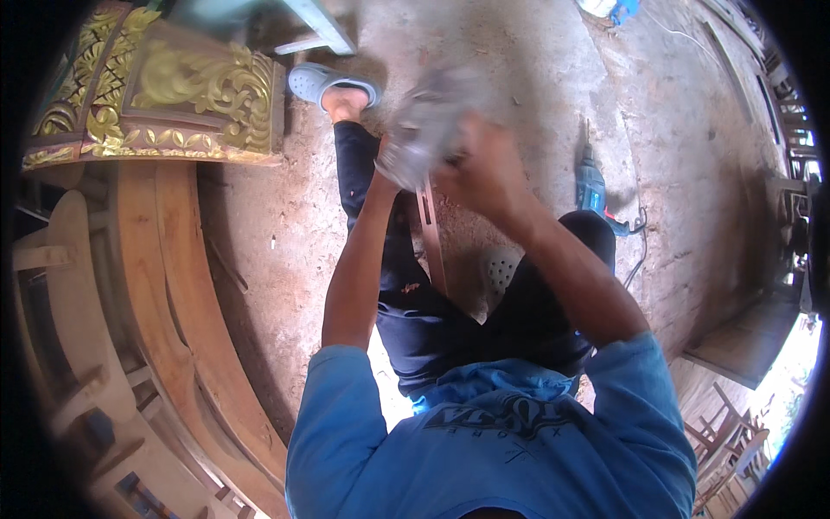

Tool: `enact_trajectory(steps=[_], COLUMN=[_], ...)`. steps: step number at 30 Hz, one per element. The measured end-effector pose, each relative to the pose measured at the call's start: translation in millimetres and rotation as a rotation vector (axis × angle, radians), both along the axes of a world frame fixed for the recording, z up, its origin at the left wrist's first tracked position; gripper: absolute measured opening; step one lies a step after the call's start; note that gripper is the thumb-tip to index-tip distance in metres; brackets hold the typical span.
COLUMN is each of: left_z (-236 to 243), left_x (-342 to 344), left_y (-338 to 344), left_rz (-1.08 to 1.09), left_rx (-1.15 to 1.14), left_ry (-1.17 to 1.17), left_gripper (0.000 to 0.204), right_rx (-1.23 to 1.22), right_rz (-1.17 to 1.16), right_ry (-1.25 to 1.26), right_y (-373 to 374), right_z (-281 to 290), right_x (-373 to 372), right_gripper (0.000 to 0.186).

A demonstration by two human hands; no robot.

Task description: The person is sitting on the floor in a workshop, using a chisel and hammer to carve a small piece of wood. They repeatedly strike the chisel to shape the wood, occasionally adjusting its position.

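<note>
A blurred, crumpled grey item (419, 117), perhaps cloth, is in both hands at the top of a narrow wooden strip (432, 242) with a long slot, which runs down between my legs. My right hand (467, 151) is closed on the grey item, smeared by motion. My left hand (385, 156) is against the item's left side, its fingers mostly hidden behind it. Beyond my right knee a blue power drill (590, 186) with a bit and cord lies on the concrete floor.
A carved gold-painted wooden panel (194, 82) sits upper left, beside long planks (147, 259) and chair frames (69, 259). A pale stand (320, 26) is beyond my clog-shod foot (333, 86). Wooden furniture (726, 432) and a board (743, 337) are at right.
</note>
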State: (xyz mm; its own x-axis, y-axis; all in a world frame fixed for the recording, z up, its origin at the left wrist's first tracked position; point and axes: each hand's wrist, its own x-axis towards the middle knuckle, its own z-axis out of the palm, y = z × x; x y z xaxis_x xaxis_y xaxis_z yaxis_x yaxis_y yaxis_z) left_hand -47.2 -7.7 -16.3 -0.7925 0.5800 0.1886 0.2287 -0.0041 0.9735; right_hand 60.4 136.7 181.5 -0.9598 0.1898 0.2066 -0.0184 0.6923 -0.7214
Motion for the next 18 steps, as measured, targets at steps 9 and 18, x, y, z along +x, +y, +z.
enact_trajectory(steps=[9, 18], left_z=[34.2, 34.6], left_x=[22.9, 26.2], left_y=[0.4, 2.6], left_rz=[0.036, 0.020], left_rx=[-0.122, -0.209], left_ry=[-0.241, -0.068], left_gripper=[0.019, 0.025], right_rx=[0.092, -0.185], right_rz=[0.015, -0.487], right_ry=[-0.483, -0.644], right_y=[49.1, 89.0], right_z=[26.8, 2.5], right_x=[59.5, 187.1], right_gripper=[0.031, 0.030])
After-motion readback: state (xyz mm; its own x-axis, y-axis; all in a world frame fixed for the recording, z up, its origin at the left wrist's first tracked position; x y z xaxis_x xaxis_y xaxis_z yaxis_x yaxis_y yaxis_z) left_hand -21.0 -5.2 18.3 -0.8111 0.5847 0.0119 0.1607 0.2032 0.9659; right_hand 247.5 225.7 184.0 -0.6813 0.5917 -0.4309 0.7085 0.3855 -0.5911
